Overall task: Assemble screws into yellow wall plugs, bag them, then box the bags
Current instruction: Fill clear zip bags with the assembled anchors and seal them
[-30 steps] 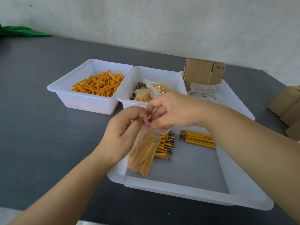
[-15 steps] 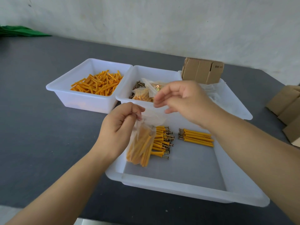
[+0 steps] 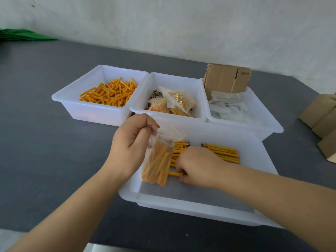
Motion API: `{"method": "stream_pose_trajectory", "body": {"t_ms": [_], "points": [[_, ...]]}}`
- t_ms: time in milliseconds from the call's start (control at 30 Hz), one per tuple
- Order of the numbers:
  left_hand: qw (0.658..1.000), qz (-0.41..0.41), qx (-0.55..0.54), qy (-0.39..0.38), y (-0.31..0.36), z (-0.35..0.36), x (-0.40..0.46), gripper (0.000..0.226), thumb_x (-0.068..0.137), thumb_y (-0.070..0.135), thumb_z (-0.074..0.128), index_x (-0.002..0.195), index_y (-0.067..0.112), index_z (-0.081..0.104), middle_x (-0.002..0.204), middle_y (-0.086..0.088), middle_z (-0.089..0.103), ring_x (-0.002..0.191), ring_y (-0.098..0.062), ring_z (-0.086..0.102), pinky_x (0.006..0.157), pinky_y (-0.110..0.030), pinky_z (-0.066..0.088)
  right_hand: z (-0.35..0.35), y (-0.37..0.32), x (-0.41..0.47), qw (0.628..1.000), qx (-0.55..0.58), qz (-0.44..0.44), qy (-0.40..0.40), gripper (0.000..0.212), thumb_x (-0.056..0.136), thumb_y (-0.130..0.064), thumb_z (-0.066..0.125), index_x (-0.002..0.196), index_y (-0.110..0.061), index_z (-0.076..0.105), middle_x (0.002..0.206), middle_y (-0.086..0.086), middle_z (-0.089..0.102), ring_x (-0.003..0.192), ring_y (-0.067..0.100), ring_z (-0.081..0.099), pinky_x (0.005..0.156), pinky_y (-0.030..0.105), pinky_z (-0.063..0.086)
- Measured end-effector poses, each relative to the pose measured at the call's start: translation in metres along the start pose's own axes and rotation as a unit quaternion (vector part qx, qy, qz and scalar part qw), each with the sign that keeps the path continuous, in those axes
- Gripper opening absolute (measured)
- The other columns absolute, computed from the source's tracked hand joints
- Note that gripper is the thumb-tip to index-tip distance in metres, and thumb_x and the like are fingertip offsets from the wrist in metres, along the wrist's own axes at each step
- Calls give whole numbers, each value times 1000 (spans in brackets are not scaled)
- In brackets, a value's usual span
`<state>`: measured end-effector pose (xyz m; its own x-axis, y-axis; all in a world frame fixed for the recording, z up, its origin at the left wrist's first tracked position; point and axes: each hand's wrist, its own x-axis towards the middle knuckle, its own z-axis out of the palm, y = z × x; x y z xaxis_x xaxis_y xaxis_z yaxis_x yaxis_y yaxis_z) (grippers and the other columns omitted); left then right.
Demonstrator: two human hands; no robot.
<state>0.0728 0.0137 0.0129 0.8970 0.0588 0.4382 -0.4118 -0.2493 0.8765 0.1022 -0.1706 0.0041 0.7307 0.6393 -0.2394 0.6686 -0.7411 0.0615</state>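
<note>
My left hand pinches the top of a clear bag partly filled with yellow plugs with screws; the bag hangs over the left part of the big white tray. My right hand is down in the tray on a pile of assembled plugs, fingers curled around some of them. A second row of assembled plugs lies to the right of that hand.
At the back stand a bin of loose yellow plugs, a bin of screws with filled bags on top, and a bin of empty bags with a folded carton. Flat cartons lie at the right.
My right hand let go of the bag's mouth, rose, then dropped into the tray onto the pile of assembled plugs. My left hand kept holding the bag.
</note>
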Motion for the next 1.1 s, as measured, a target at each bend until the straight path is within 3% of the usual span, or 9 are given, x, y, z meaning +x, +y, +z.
{"method": "stream_pose_trajectory", "body": {"t_ms": [100, 233, 300, 367, 467, 600, 733, 900, 1100], "points": [[1000, 0, -5, 2, 0, 0, 0, 28, 85, 8, 38, 82, 19, 63, 93, -11, 65, 85, -14, 58, 67, -7, 45, 3, -6, -1, 1000, -18, 11, -9, 24, 87, -23, 60, 67, -17, 49, 66, -2, 44, 72, 22, 49, 57, 30, 40], [1000, 2, -7, -3, 0, 1, 1, 27, 85, 8, 38, 82, 19, 63, 92, -11, 65, 85, -12, 57, 67, -8, 45, -10, 5, -5, 999, 29, 31, 33, 8, 82, -23, 62, 79, -17, 68, 75, -1, 60, 74, 19, 52, 59, 29, 39], [1000, 1, -1, -6, 0, 1, 2, 27, 85, 8, 38, 83, 16, 64, 92, -10, 65, 84, -11, 57, 67, -8, 45, -23, 19, -6, 991, 110, 50, 65, 12, 83, -19, 67, 89, -22, 77, 79, -9, 66, 75, 12, 58, 65, 29, 47], [1000, 1, 3, -10, -1, 0, 2, 27, 86, 7, 38, 85, 15, 64, 93, -10, 65, 84, -9, 58, 67, -8, 45, -33, 30, -6, 966, 231, 76, 90, 18, 84, -13, 72, 95, -24, 80, 75, -17, 68, 76, 4, 64, 68, 19, 51], [1000, 3, 4, -13, 0, 0, 2, 28, 86, 7, 38, 86, 13, 65, 93, -9, 66, 84, -7, 58, 68, -7, 44, -34, 36, -6, 918, 373, 109, 79, 21, 85, -9, 74, 98, -24, 78, 73, -7, 75, 77, 5, 72, 75, 27, 60], [1000, 0, 7, -12, 1, 1, 2, 28, 85, 7, 38, 85, 10, 65, 92, -9, 66, 84, -11, 58, 68, -8, 45, -18, 22, -1, 960, 268, 65, 58, 20, 81, -16, 79, 101, -22, 80, 82, -14, 73, 71, -3, 62, 70, 14, 51], [1000, -3, 8, -11, 1, 0, 1, 28, 84, 7, 38, 85, 10, 65, 92, -9, 66, 84, -13, 57, 69, -9, 45, -5, 8, -2, 986, 154, 49, 31, 13, 81, -29, 77, 93, -23, 80, 89, -10, 74, 80, 6, 65, 76, 31, 57], [1000, -3, 6, -14, 0, 1, 2, 28, 85, 7, 38, 86, 11, 66, 92, -9, 66, 83, -6, 58, 68, -8, 45, 1, -9, -7, 991, 119, 57, -4, 23, 84, -43, 73, 82, -21, 74, 81, -6, 69, 78, 12, 61, 67, 32, 54], [1000, -4, -2, -14, 1, 0, 1, 28, 84, 7, 38, 84, 14, 65, 92, -8, 66, 85, -11, 58, 68, -9, 45, 2, -17, -7, 996, 51, 64, -32, 24, 86, -26, 62, 67, -20, 49, 71, -3, 48, 75, 20, 50, 60, 30, 40]]}}
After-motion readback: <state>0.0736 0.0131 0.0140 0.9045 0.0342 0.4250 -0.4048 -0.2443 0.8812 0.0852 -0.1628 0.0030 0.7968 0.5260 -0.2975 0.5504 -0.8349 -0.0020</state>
